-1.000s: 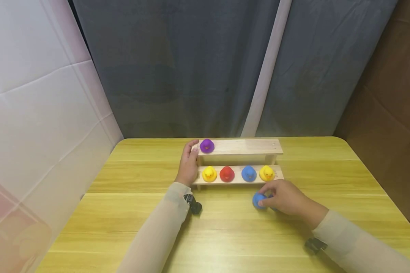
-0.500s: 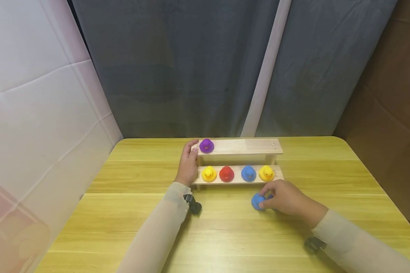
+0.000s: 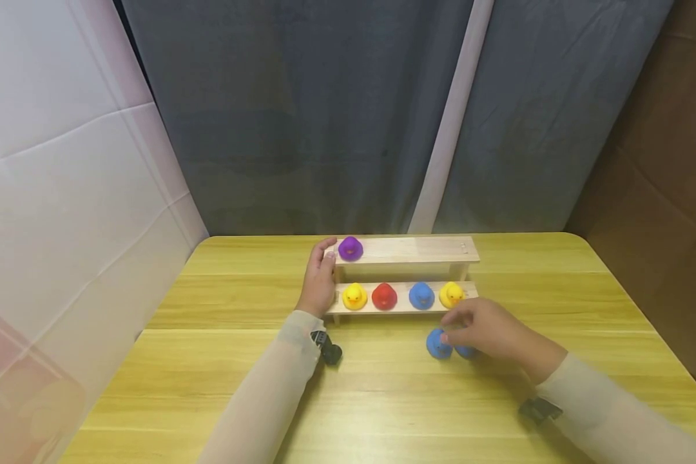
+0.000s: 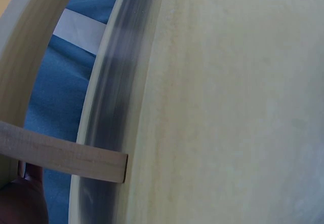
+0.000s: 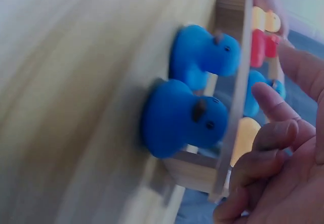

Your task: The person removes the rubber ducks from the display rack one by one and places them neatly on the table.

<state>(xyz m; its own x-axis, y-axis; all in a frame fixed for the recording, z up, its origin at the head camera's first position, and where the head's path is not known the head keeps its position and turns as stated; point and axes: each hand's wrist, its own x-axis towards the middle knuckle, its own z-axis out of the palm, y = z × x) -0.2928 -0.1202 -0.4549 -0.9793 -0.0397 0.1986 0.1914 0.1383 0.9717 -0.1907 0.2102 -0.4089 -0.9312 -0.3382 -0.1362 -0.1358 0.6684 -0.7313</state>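
My left hand (image 3: 318,280) grips the left end of a two-tier wooden stand (image 3: 412,250); the left wrist view shows little of that hand. My right hand (image 3: 484,328) is just above two blue rubber ducks (image 3: 439,345) on the table in front of the stand. In the right wrist view its fingers (image 5: 273,102) are loosely bent and apart from the ducks (image 5: 172,117). A purple duck (image 3: 350,249) sits on the upper shelf's left end. Along the lower shelf stand a yellow duck (image 3: 354,296), a red duck (image 3: 385,296), a blue duck (image 3: 421,296) and another yellow duck (image 3: 452,294).
The yellow wood-grain table (image 3: 220,386) has a grey curtain (image 3: 301,129) behind its far edge. A white cloth (image 3: 81,161) hangs on the left and a brown panel (image 3: 661,193) stands on the right.
My right hand has let go of the blue duck and lifted slightly, uncovering more of the second blue duck. The left hand has stayed at the stand.
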